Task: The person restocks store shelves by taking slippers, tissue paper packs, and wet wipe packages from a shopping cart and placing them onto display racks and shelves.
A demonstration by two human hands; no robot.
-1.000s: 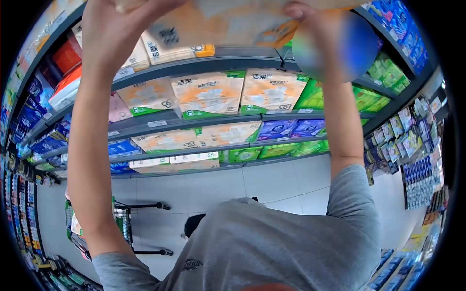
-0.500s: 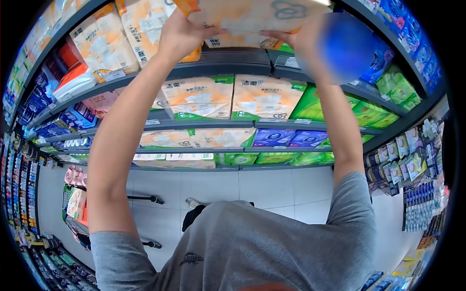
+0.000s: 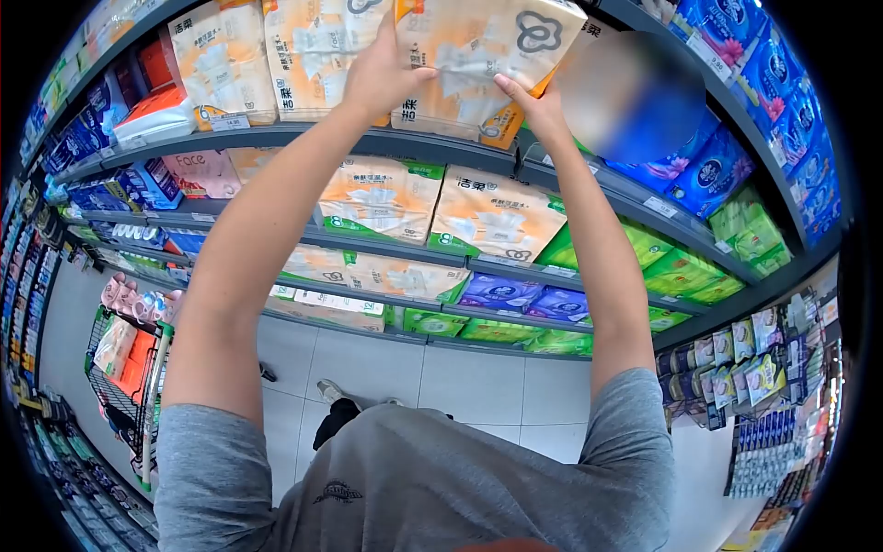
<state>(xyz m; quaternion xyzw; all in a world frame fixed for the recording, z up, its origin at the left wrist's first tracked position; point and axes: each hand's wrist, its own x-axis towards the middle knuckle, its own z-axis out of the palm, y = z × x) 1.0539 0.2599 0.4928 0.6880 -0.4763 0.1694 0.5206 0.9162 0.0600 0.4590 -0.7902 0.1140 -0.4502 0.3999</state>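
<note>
Both my hands grip a large cream-and-orange pack of facial tissues at the upper shelf, one at each side. My left hand holds its left side, with the thumb across the front face. At the lower right corner, my right hand has its thumb on the front and its other fingers mostly hidden behind. The pack's lower edge is at the shelf's front edge; whether it rests there I cannot tell. Matching tissue packs stand upright to the left on that shelf.
Lower shelves carry more cream tissue packs, purple packs and green packs. Blue packs sit to the right, partly behind a blurred patch. A shopping cart holding goods stands at the left on the tiled floor.
The tissue pack and both hands appear lower in view, and more of the pack's front shows. The view has tilted and shifted, bringing more of the cart into sight. Both hands keep their hold.
</note>
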